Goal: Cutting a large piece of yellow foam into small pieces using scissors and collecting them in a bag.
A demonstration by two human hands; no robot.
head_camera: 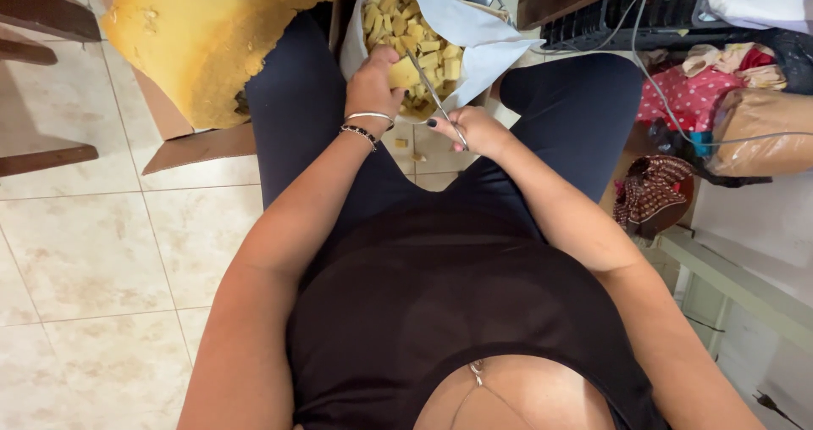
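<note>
I sit with a white bag (487,44) between my knees, filled with several small yellow foam cubes (423,36). My left hand (373,87), with bracelets on the wrist, grips a yellow foam piece (404,74) over the bag. My right hand (474,129) holds metal scissors (434,95), whose blades point up against that foam piece. A few foam scraps (400,143) lie on the floor tiles below my hands.
A large slab of yellow foam (212,32) rests on a cardboard box (195,146) at upper left. Wooden furniture legs (42,159) stand at the far left. Cloth bundles (703,91), a brown bag (762,129), cables and a dark crate crowd the right side.
</note>
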